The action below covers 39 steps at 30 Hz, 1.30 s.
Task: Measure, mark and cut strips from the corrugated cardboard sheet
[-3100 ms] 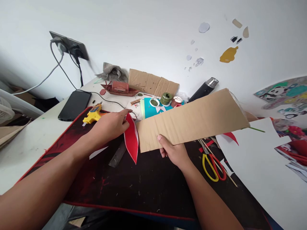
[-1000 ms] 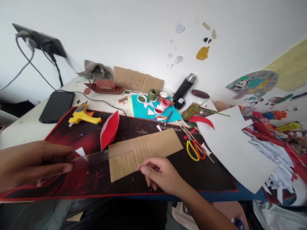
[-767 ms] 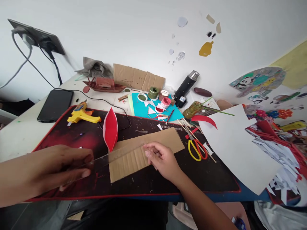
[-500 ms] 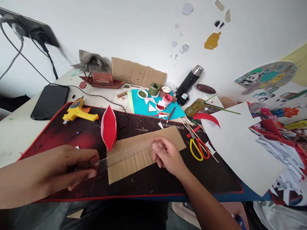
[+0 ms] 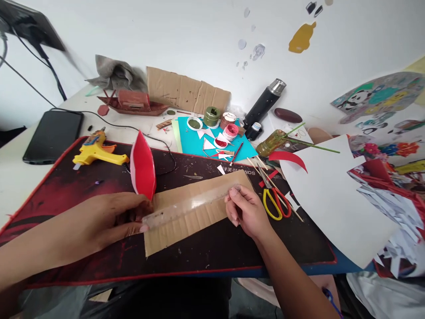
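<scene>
A clear plastic ruler (image 5: 189,204) stretches between my two hands over a strip of brown cardboard (image 5: 179,232). My left hand (image 5: 124,215) pinches the ruler's left end at the cardboard's left edge. Its right end is gripped between the thumb and fingers of my right hand (image 5: 245,207), above the cardboard's right part. Whether the ruler touches the cardboard I cannot tell. Just behind my left fingers stands a red boat-shaped paper piece (image 5: 143,166), its lower tip partly hidden. Scissors (image 5: 275,201) with yellow and orange handles lie right of my right hand.
On the dark mat (image 5: 186,263) rests a yellow glue gun (image 5: 99,153), its cord running left. Paint jars (image 5: 211,117) stand on blue paper (image 5: 186,144) behind. A brown model boat (image 5: 133,105), a black flask (image 5: 265,102) and white paper (image 5: 332,199) surround the mat.
Both hands have moved right with the ruler, which now lies more fully over the cardboard. My left hand has come up to the cardboard's left edge. The view has shifted slightly.
</scene>
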Each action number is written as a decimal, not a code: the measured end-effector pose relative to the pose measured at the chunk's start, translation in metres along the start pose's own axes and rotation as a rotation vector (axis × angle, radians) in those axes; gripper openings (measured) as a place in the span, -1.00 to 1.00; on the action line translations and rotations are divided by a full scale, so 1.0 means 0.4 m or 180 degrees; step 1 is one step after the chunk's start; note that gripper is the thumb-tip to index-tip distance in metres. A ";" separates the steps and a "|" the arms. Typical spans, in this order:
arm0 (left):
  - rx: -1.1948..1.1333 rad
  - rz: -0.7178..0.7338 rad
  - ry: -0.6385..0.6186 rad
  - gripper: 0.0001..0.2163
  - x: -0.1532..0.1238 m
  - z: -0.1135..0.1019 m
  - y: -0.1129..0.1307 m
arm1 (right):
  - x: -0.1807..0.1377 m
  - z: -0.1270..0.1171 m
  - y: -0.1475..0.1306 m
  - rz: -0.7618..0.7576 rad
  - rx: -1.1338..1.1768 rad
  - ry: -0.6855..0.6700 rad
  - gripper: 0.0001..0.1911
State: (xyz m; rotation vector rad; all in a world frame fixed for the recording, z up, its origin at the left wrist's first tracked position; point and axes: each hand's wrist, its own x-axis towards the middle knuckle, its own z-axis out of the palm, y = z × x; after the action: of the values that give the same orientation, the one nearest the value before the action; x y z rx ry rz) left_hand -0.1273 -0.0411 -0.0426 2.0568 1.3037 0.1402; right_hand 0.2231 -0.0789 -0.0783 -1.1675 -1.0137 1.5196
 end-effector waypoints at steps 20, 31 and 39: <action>0.1815 0.1383 0.0726 -0.33 0.219 0.126 0.103 | -0.089 0.022 0.029 0.0476 0.0271 -0.1040 -0.42; 0.1370 0.0848 0.0118 -0.39 0.284 0.132 0.089 | -0.090 0.027 0.028 0.0499 0.0221 -0.1097 -0.44; 0.0242 -0.0088 -0.0364 -0.38 0.271 0.060 0.158 | -0.085 0.022 0.034 0.0553 0.0156 -0.1091 -0.38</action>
State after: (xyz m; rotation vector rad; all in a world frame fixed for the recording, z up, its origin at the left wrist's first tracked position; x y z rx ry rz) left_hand -0.0159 0.0208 -0.0509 2.0771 1.2841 -0.0396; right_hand 0.2155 -0.1156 -0.0823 -1.0007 -1.1130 1.9182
